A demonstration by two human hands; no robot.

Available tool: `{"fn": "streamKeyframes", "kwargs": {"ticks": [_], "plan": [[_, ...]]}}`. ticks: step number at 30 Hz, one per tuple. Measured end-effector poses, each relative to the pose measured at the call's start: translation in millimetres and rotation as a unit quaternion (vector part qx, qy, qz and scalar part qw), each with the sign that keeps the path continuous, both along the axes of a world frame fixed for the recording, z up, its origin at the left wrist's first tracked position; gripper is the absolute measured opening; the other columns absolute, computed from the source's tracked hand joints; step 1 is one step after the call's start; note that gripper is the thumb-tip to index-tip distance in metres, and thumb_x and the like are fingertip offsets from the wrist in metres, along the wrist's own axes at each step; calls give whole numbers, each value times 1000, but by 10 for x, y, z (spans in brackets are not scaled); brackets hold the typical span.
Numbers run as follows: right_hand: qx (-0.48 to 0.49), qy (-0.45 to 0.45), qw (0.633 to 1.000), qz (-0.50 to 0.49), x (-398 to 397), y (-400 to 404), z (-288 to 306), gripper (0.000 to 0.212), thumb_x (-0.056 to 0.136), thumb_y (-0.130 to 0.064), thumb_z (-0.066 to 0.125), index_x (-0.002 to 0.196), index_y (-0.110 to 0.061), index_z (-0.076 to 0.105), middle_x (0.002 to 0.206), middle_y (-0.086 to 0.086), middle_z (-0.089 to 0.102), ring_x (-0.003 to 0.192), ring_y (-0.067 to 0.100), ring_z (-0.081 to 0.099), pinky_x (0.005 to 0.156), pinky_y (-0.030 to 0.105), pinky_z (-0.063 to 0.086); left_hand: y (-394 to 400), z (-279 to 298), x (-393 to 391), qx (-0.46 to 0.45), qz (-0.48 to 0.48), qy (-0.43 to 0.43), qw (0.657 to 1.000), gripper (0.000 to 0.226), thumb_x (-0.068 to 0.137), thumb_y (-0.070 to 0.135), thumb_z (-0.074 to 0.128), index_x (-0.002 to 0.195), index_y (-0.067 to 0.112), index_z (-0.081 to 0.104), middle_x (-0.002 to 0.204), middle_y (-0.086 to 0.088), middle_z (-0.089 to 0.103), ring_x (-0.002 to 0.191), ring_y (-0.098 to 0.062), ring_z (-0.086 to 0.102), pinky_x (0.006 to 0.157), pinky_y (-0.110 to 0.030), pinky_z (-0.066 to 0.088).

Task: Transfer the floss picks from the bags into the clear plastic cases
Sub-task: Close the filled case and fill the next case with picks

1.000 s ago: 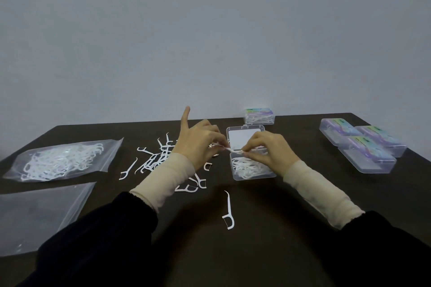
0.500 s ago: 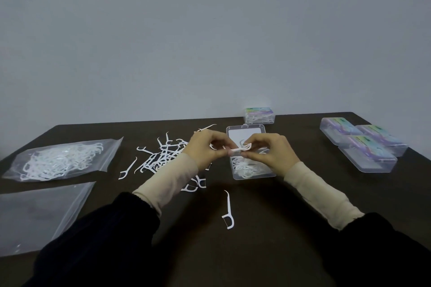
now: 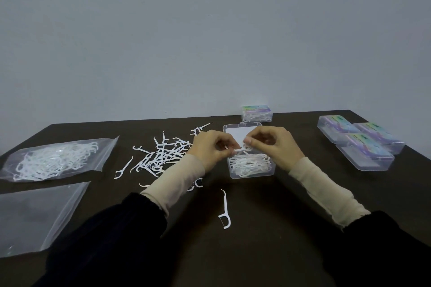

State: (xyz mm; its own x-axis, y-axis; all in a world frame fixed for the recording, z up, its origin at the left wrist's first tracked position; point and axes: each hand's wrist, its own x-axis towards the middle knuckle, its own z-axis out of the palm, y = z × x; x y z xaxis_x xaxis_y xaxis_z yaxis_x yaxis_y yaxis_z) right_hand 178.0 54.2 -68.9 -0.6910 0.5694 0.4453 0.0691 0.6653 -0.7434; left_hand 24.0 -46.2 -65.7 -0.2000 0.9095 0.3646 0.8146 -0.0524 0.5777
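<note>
An open clear plastic case [image 3: 253, 173] sits at the table's middle, its lid [image 3: 233, 134] flat behind it and several white floss picks lying inside. My left hand [image 3: 210, 150] and my right hand [image 3: 274, 147] meet just above the case, and both pinch a white floss pick [image 3: 240, 149] between their fingertips. A loose heap of floss picks [image 3: 161, 156] lies on the table left of my left hand. One single pick [image 3: 225, 211] lies nearer to me. A full bag of picks [image 3: 56, 162] lies at the far left.
An empty clear bag [image 3: 35, 214] lies at the near left edge. Three shut cases [image 3: 361, 144] with coloured labels sit at the right. Another shut case [image 3: 256, 114], filled with picks, stands behind the open case by the wall. The table is dark brown.
My left hand's raised forefinger has come down and the hand has curled in to meet the right. Both hands now hold the pick together, slightly higher over the case.
</note>
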Motion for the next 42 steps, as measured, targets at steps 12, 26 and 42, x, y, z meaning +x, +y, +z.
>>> {"fn": "streamKeyframes", "kwargs": {"ticks": [12,26,42], "plan": [[77,37,995,-53,57,28,15,7,77,-15,72,83,-13,72,79,3,69,75,22,62,66,22,50,46,-19,123,-10,-10,-72,997,13,77,4,71,86,12,67,69,4,63,72,-18,60,77,-27,50],[8,111,986,-125,106,98,49,6,81,-15,69,86,-16,66,78,-10,63,73,2,58,68,6,47,67,-121,107,10,42,-69,997,21,76,21,73,69,37,62,69,16,61,64,-6,49,84,-43,45],[-118,-31,984,-131,141,115,18,6,81,-16,69,86,-14,68,84,2,71,75,1,62,80,22,45,48,-112,225,59,108,-89,988,18,65,45,78,62,43,60,70,22,64,77,-2,61,98,-45,38]]}}
